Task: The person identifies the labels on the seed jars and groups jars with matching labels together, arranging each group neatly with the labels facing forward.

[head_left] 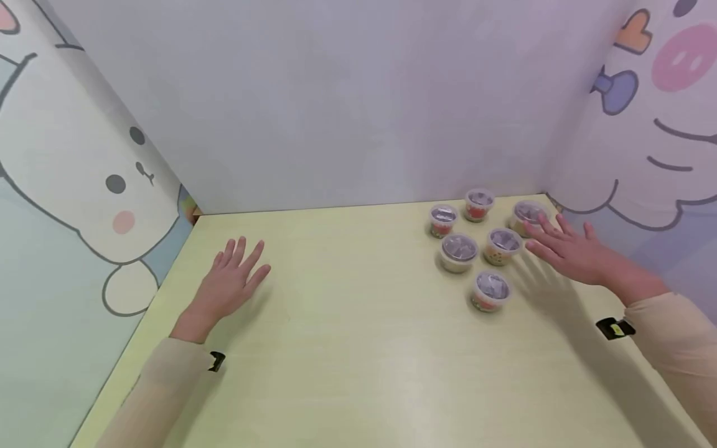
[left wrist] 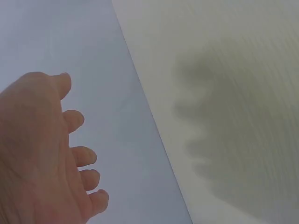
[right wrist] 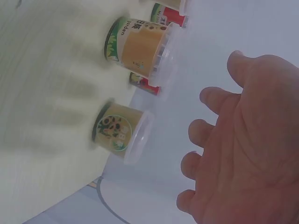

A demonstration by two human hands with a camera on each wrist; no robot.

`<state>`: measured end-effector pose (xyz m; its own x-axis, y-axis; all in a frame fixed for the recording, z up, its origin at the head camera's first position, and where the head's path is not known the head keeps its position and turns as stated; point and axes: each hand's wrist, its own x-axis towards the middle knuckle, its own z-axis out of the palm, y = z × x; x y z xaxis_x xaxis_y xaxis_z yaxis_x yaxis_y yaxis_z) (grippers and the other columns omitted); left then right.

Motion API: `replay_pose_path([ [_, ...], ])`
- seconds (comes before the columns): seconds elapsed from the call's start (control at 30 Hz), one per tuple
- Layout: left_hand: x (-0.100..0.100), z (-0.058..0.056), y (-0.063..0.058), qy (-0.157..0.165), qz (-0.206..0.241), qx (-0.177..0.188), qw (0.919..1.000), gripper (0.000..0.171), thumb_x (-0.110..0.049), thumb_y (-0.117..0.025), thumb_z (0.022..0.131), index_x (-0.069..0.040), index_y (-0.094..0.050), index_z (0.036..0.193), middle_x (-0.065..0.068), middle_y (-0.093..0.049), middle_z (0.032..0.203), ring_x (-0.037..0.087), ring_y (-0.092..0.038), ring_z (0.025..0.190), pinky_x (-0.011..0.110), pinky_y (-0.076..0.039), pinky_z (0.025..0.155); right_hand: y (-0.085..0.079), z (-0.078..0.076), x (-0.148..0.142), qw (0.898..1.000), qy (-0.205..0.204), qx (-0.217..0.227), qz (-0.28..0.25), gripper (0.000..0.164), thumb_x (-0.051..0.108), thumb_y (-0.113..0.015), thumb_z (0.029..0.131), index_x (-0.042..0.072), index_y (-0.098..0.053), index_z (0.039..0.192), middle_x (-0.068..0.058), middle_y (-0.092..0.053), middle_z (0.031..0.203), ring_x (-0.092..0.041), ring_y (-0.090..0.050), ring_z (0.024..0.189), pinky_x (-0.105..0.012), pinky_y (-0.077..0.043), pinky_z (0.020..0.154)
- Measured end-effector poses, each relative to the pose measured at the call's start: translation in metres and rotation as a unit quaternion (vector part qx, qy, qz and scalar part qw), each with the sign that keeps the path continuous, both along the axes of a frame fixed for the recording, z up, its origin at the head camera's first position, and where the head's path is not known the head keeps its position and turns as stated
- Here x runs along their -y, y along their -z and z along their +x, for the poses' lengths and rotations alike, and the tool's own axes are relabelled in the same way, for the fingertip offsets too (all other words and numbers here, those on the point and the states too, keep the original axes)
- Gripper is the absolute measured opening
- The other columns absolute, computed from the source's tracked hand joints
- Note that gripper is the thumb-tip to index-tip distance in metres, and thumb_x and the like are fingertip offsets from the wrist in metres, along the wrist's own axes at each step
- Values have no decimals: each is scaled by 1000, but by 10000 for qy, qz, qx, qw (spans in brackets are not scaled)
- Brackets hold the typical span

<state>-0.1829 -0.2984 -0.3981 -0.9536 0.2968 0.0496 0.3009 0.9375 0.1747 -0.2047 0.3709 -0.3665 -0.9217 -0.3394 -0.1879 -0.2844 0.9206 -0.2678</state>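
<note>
My left hand (head_left: 226, 289) is held above the left side of the pale table, fingers spread and nothing in it; its shadow falls on the tabletop in the left wrist view. At the right, my right hand (head_left: 574, 254) hovers with straight fingers beside a group of several small lidded plastic cups. Its fingertips overlap the rear right cup (head_left: 529, 214) in the head view. Nearest its thumb stands a tan cup (head_left: 503, 246). In the right wrist view, a cup with an orange label (right wrist: 140, 44) and a tan cup (right wrist: 117, 128) stand past the fingers.
Other cups in the group are two red-labelled ones at the back, (head_left: 442, 221) and a pale cup (head_left: 458, 252), plus a front cup (head_left: 490, 291). A plain pale wall (head_left: 336, 112) borders the table's (head_left: 347, 348) far edge. Cartoon-printed panels (head_left: 73, 186) flank both sides.
</note>
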Motion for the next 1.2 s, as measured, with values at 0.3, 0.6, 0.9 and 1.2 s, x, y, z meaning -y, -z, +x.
replay_pose_path([
  [0.3, -55, -1, -6, 552, 386, 499, 9965, 71, -53, -38, 108, -11, -21, 162, 26, -12, 165, 45, -5, 152, 64, -9, 118, -13, 7, 11, 9917, -120, 423, -1212, 61, 42, -36, 111, 14, -20, 163, -23, -5, 167, -47, 2, 151, -72, -3, 113],
  [0.6, -117, -10, 1, 1536, 1317, 1318, 9704, 71, -55, -45, 105, -15, -28, 161, 10, -25, 165, 29, -20, 153, 52, -22, 120, -16, 20, 21, 9907, -268, 629, -1180, 64, 41, -44, 109, 15, -21, 163, -20, -22, 165, -51, -23, 146, -69, -25, 109],
  [0.9, -198, -22, 16, 2628, 1902, 2132, 9216, 60, -41, -56, 105, -10, -42, 154, 8, -49, 151, 25, -55, 130, 41, -44, 107, -1, 30, 24, 9808, -439, 1090, -1557, 62, 35, -51, 108, 3, -32, 158, -24, -53, 144, -39, -56, 128, -44, -52, 93],
  [1.2, -275, -29, 20, 3196, 1655, 2557, 8973, 50, -41, -54, 106, -10, -53, 145, 4, -65, 129, 10, -65, 108, 23, -48, 96, 16, 31, 24, 9565, 137, 2243, -1859, 59, 35, -47, 109, -4, -37, 152, -12, -68, 117, -32, -63, 113, -39, -56, 80],
])
